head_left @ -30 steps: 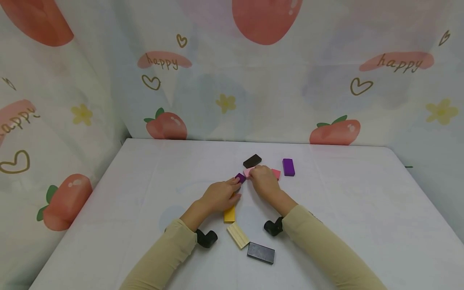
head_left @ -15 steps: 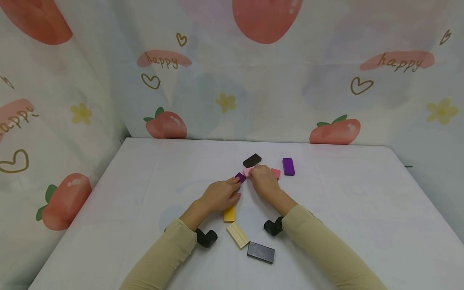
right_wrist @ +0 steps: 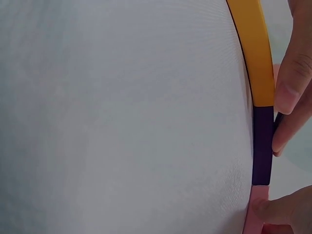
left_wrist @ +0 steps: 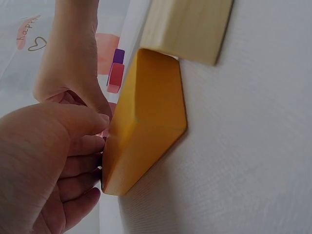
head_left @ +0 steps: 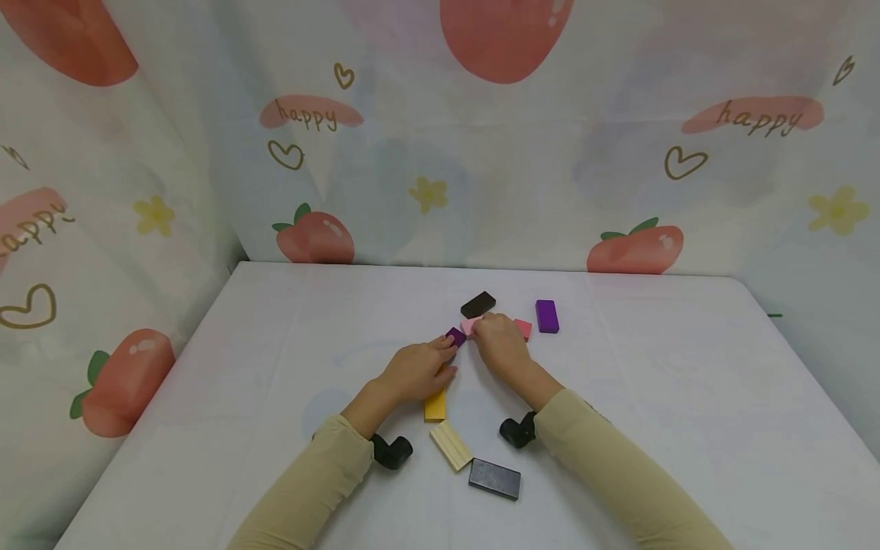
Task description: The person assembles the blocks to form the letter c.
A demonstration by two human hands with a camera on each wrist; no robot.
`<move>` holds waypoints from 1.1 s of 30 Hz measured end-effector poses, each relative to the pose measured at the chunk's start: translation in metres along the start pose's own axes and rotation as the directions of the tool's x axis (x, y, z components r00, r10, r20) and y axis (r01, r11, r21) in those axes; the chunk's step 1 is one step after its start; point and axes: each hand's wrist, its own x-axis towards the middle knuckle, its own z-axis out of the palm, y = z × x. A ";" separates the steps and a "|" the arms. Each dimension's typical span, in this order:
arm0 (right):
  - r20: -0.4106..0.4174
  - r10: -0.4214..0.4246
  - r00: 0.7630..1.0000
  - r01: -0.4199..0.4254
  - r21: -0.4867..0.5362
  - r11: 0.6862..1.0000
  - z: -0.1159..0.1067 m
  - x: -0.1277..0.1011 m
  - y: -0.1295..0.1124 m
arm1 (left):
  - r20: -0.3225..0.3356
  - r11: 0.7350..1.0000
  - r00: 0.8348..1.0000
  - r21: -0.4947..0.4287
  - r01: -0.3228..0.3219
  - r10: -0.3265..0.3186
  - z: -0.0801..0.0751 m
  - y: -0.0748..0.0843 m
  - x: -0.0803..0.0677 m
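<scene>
Left hand [head_left: 417, 372] pinches small dark-purple wooden block [head_left: 456, 337]; right hand [head_left: 500, 343] pinches pale-pink wooden block [head_left: 470, 326]. Advice: butt ends flush, in line with yellow wooden block [head_left: 435, 406].

Blocks in a row [head_left: 455, 337] between both hands, two blocks [head_left: 546, 315] behind, two blocks [head_left: 494, 479] in front, on table [head_left: 687, 397]

Plain white surface [head_left: 653, 397]. Backdrop cloth [head_left: 481, 168] pale, printed with red strawberries, yellow flowers, brown outline hearts and "happy" on pink patches. Beige sleeves [head_left: 605, 458]. Blocks: yellow block [head_left: 435, 406], small dark purple block [head_left: 456, 337], light pink block [head_left: 470, 326], deeper pink block [head_left: 524, 329], bright purple block [head_left: 547, 316], dark brown block [head_left: 477, 305], pale wood block with ridged lines [head_left: 451, 446], glossy black block [head_left: 495, 479].
</scene>
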 end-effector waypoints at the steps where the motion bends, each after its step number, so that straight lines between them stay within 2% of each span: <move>1: -0.003 -0.001 1.000 0.001 -0.007 1.000 0.000 0.000 0.000 | 0.000 1.000 1.000 0.000 0.000 0.000 0.000 0.000 0.000; 10: -0.009 -0.010 1.000 0.010 -0.018 1.000 -0.002 -0.001 0.000 | -0.006 1.000 1.000 0.007 -0.003 0.003 0.000 0.001 0.002; 16: -0.021 0.003 1.000 -0.002 0.048 0.999 -0.003 -0.002 0.002 | -0.038 1.000 0.999 -0.013 -0.008 0.007 -0.001 0.001 0.003; 19: -0.004 0.018 1.000 -0.017 0.089 0.996 -0.004 -0.003 0.003 | -0.059 0.998 0.998 -0.066 0.005 -0.009 -0.002 0.001 0.005; 22: 0.048 0.058 0.997 -0.064 0.131 0.989 -0.005 -0.001 0.004 | -0.061 0.988 0.996 -0.146 0.049 -0.058 -0.002 0.000 0.006; 27: 0.152 0.152 0.977 -0.182 0.206 0.961 -0.008 0.000 0.004 | -0.048 0.950 0.989 -0.288 0.121 -0.140 -0.002 -0.002 0.005; 30: 0.156 0.196 0.968 -0.232 0.265 0.936 -0.010 -0.002 0.004 | -0.056 0.925 0.986 -0.359 0.126 -0.156 -0.002 -0.002 0.004; 33: 0.123 0.229 0.966 -0.258 0.345 0.902 -0.011 -0.004 0.005 | -0.068 0.912 0.985 -0.392 0.121 -0.160 -0.002 -0.003 0.003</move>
